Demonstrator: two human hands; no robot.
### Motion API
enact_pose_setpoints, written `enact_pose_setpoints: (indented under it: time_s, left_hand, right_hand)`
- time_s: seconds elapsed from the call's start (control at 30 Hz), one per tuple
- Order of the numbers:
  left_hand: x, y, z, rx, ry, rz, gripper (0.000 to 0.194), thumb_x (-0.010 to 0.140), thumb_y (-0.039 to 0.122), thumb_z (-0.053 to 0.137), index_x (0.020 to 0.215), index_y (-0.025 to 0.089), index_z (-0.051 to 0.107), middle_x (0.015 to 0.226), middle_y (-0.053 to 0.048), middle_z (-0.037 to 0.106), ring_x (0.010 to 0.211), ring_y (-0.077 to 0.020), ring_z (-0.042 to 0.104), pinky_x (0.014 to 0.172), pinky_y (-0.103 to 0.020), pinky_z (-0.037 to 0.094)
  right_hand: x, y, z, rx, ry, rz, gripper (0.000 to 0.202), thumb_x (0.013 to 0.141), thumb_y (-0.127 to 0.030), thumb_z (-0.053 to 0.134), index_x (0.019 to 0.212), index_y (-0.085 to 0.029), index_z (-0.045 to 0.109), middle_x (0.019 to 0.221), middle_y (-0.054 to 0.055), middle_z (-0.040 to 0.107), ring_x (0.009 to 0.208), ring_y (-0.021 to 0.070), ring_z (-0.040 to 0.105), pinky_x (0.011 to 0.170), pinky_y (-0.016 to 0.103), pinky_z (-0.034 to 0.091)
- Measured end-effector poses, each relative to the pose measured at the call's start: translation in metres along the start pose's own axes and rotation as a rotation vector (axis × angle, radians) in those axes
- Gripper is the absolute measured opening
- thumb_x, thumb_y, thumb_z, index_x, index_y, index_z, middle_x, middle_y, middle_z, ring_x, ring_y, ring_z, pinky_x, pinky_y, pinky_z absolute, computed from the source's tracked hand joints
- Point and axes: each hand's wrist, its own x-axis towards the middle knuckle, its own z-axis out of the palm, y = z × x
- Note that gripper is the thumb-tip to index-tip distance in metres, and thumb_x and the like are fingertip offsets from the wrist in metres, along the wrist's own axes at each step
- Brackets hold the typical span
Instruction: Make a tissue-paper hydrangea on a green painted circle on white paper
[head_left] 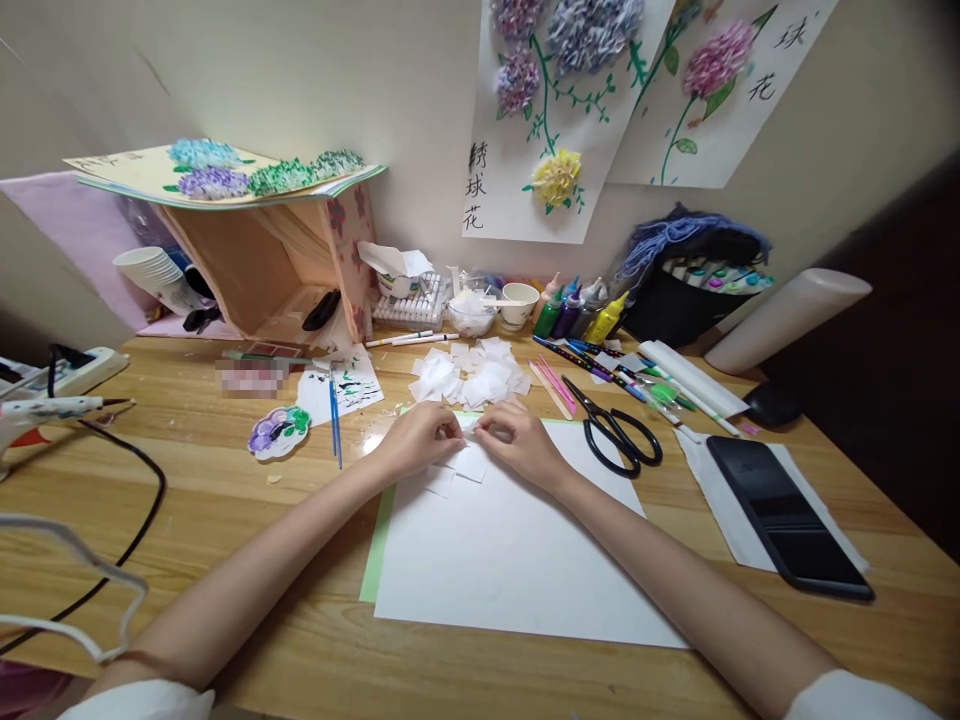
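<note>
Now both hands meet over the white sheet (510, 550) on the bench (225, 500): left hand (416, 440) and right hand (517, 440), each grip pinching a small white paper square (471, 462) near the sheet's far edge, scissors (619, 435) just beside.

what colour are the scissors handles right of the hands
Black, seen in the head view: scissors.

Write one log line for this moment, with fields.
left hand: pinching paper square | right hand: pinching same square | under: white sheet | near: scissors
</note>
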Motion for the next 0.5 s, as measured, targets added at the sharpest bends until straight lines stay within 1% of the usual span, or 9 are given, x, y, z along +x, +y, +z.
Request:
enact_pose_setpoints:
  time_s: [0.13,0.2,0.3,0.4,0.5]
  left_hand:
    - [0.0008,-0.0016,0.0055,-0.084,0.071,-0.049,0.021,0.076,0.036,0.060,0.070,0.017,0.065,0.071,-0.004,0.063,0.066,-0.0151,0.054,0.058,-0.024,0.036]
    - [0.0005,-0.0012,0.0071,-0.101,0.109,-0.064,0.022,0.075,0.038,0.061,0.070,0.016,0.065,0.071,-0.004,0.064,0.065,-0.0148,0.053,0.058,-0.024,0.036]
    - [0.0000,0.0002,0.0081,-0.115,0.135,-0.042,0.025,0.076,0.040,0.061,0.070,0.016,0.064,0.072,-0.004,0.063,0.066,-0.0144,0.052,0.058,-0.024,0.036]
    - [0.0007,0.0017,0.0075,-0.141,0.172,-0.035,0.026,0.076,0.042,0.061,0.069,0.016,0.063,0.071,-0.003,0.061,0.066,-0.0138,0.051,0.059,-0.024,0.036]
    - [0.0025,0.0014,0.0062,-0.234,0.219,-0.038,0.022,0.074,0.039,0.064,0.074,0.017,0.064,0.075,-0.002,0.063,0.066,-0.0130,0.051,0.060,-0.024,0.036]
  right_hand:
    - [-0.0010,-0.0022,0.0011,-0.022,-0.066,-0.052,0.007,0.080,-0.025,0.063,0.077,-0.020,0.063,0.079,0.003,0.063,0.080,0.0177,0.055,0.075,0.033,0.043]
    - [-0.0007,-0.0028,0.0014,-0.019,-0.065,-0.050,0.009,0.081,-0.027,0.063,0.075,-0.019,0.063,0.078,0.003,0.063,0.079,0.0175,0.054,0.075,0.033,0.043]
    - [0.0002,-0.0031,0.0019,0.015,-0.044,-0.036,0.014,0.083,-0.029,0.060,0.073,-0.020,0.063,0.075,0.002,0.062,0.078,0.0172,0.054,0.074,0.033,0.042]
    - [-0.0001,-0.0029,0.0028,0.125,-0.013,0.029,0.017,0.082,-0.031,0.061,0.071,-0.019,0.063,0.073,0.003,0.063,0.076,0.0171,0.054,0.071,0.031,0.041]
    - [0.0026,-0.0017,0.0017,0.280,0.027,0.161,0.021,0.079,-0.037,0.063,0.070,-0.018,0.065,0.073,0.004,0.064,0.071,0.0165,0.055,0.063,0.028,0.041]
